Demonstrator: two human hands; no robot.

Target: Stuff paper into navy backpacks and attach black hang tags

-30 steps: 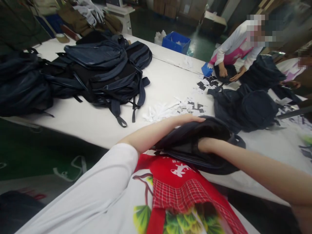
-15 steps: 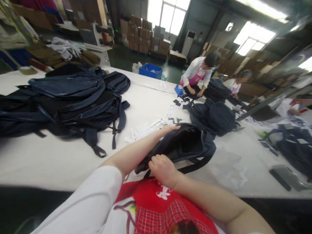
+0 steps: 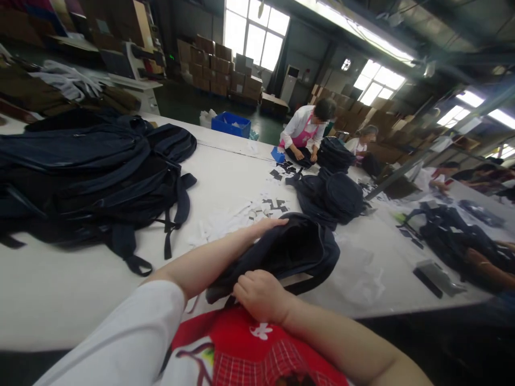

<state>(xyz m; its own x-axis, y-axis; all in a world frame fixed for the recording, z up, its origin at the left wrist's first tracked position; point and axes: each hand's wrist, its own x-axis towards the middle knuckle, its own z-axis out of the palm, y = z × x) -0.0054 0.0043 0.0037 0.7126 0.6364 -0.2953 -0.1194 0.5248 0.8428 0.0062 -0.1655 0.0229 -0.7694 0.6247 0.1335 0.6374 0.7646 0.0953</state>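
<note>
A dark navy backpack (image 3: pixel 322 252) lies in front of my body with its main opening facing up and its black inside showing. Along the far rim of that opening rests my left hand (image 3: pixel 271 225), thumb toward the inside and the other fingers mostly hidden by the fabric. On the near rim, close to my red apron, my right hand (image 3: pixel 259 292) is closed around the edge, fingers curled. A strap loops out at the bag's right side, over the white table (image 3: pixel 225 171).
A pile of navy backpacks (image 3: pixel 100 177) covers the table's left. White and black scraps (image 3: pixel 229 214) lie beyond my left arm. Further right is another backpack (image 3: pixel 338 193), and behind it a co-worker (image 3: pixel 301 131) handles dark fabric. A blue crate (image 3: pixel 231 124) stands past the far edge.
The view has turned to the right, so the surroundings appear shifted left. Both hands keep their places on the backpack's rim, and the opening looks slightly narrower.
</note>
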